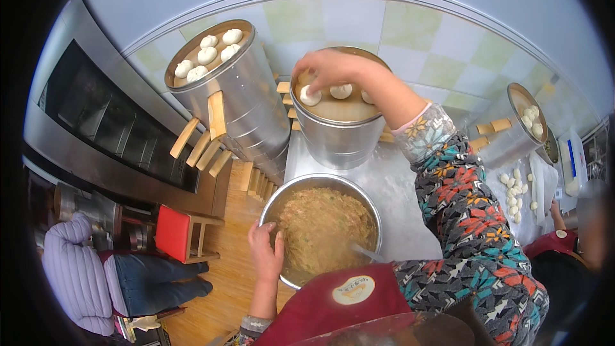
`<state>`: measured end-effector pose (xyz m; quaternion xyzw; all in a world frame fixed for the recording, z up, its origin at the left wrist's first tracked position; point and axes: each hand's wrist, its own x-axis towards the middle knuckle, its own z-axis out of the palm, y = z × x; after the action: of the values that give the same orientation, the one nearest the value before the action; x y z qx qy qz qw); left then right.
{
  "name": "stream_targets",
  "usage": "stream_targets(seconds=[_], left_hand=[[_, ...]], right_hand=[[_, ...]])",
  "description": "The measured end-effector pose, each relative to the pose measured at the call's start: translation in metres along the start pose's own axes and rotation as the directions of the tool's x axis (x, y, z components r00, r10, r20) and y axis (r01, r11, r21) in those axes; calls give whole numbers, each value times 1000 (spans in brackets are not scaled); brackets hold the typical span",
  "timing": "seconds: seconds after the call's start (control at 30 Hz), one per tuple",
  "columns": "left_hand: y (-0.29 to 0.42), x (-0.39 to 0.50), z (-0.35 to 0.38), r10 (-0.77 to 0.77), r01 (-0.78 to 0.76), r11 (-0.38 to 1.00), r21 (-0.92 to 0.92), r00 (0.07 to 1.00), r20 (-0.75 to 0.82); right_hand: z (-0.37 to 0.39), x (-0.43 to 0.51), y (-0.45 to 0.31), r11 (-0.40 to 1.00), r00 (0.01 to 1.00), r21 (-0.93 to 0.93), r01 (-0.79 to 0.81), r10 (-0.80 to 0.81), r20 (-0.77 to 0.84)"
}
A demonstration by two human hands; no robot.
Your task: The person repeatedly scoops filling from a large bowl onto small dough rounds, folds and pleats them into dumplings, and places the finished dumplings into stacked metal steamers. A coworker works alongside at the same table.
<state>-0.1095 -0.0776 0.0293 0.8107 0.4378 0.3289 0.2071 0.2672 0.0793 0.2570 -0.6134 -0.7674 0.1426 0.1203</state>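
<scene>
My right hand (324, 68) reaches over the middle round steamer (336, 139), fingertips on the top of a white pleated bun (310, 96) near its left rim. Another bun (341, 90) lies beside it on the tan liner, and a third is partly hidden behind my forearm. Below the steamer stands a steel bowl (376, 211) of minced filling (326, 226), with a utensil handle (367, 253) slanting out at the lower right. My left hand (266, 247) grips the bowl's left rim, thumb toward the inside.
A tall steamer stack (250, 101) with wooden handles (217, 115) stands left, several buns on top. At right are another steamer (499, 139), dough pieces (514, 192) on the metal table (408, 230), and a co-worker (552, 250). A person (139, 278) stands lower left near a red-backed chair (173, 233).
</scene>
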Motion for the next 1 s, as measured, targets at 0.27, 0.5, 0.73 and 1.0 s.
stream_targets(seconds=[0.27,0.5,0.73,1.0], left_hand=[[-2,-2,1,6,-6,1000,11,1000,28],[-2,-2,4,-10,7,999,36,996,85],[2,-2,2,-3,-5,996,87,996,93],[-3,5,2,3,-30,988,151,985,174]], right_hand=[[48,13,-10,994,972,-13,-109,104,-213],[63,-47,-37,996,532,-84,22,-83,-843],[186,-262,56,926,324,309,-217,366,-872],[242,-341,190,722,383,288,-629,611,-693]])
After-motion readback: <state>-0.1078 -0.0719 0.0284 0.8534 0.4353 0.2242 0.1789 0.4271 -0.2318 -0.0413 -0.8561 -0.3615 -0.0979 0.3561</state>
